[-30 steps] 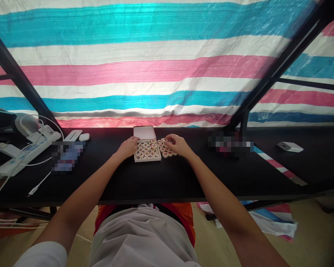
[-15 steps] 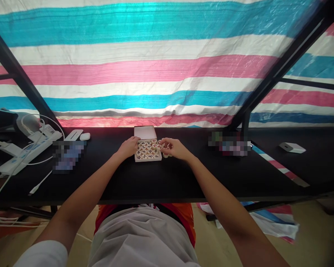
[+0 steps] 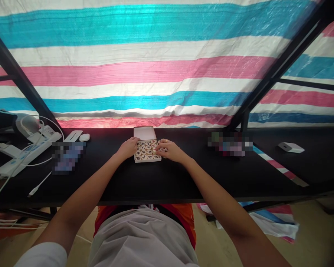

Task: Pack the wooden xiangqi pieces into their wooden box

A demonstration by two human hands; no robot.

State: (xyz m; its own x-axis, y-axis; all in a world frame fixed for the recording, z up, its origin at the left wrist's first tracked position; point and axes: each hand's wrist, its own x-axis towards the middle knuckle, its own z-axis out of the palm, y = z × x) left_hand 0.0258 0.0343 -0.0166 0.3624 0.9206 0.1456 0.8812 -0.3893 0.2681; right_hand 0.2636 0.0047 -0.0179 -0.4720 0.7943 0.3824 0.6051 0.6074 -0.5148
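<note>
A small white box [image 3: 147, 161] lies on the black table with its lid [image 3: 144, 133] folded back. Rows of round Chinese chess pieces [image 3: 144, 152] with dark and red characters fill the part of it that I can see. My left hand [image 3: 128, 148] grips the left side of the box, fingers closed along the rim. At the right side of the box, my right hand [image 3: 171, 151] pinches a Chinese chess piece low over the rightmost column; the fingers hide most of that piece. More pieces show partly beside the box, under the right hand.
A white power strip [image 3: 28, 155] with cables, a white earbud case [image 3: 84, 137] and a blurred-out item [image 3: 68, 157] occupy the table's left side. Another blurred-out item [image 3: 229, 144] lies to the right. A white plug [image 3: 291, 147] sits beyond. Black frame bars and striped sheeting [image 3: 144, 70] rise behind.
My right hand has moved slightly left and down, carrying the chess piece from the box's right edge in over its right column. My left hand stays at the box.
</note>
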